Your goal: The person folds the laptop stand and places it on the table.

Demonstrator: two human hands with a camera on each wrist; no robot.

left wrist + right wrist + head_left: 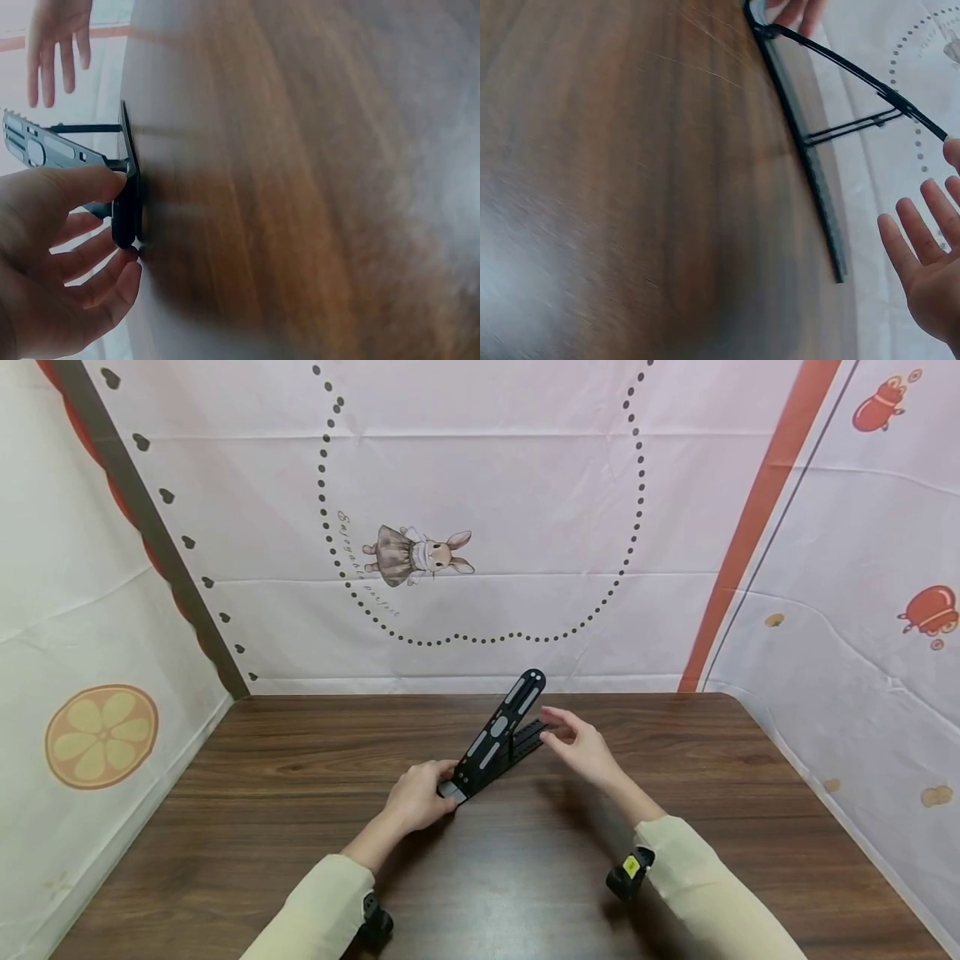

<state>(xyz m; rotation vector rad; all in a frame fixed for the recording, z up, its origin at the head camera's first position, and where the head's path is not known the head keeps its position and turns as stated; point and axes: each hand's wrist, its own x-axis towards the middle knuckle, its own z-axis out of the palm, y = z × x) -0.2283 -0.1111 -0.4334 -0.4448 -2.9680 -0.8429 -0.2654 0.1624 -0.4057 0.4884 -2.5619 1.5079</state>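
Note:
A black folding stand (495, 729) with long grey pads sits unfolded on the table, its slotted upper plate raised at a slant. In the left wrist view a thin strut (86, 128) props that plate above the flat base (130, 142). My left hand (420, 795) pinches the hinged near end, thumb on top and fingertips around its lower edge. At the far end is my right hand (583, 750), fingers spread and mostly straight. Its thumb (952, 154) overlaps the tip of the raised plate in the right wrist view.
The brown wood-grain table (300, 827) spreads out around the stand. Behind it hangs a pale cloth (525, 510) printed with a rabbit and dots, and similar cloth lines both sides. Each cream sleeve (697, 868) has a black wrist camera (628, 874) beside it.

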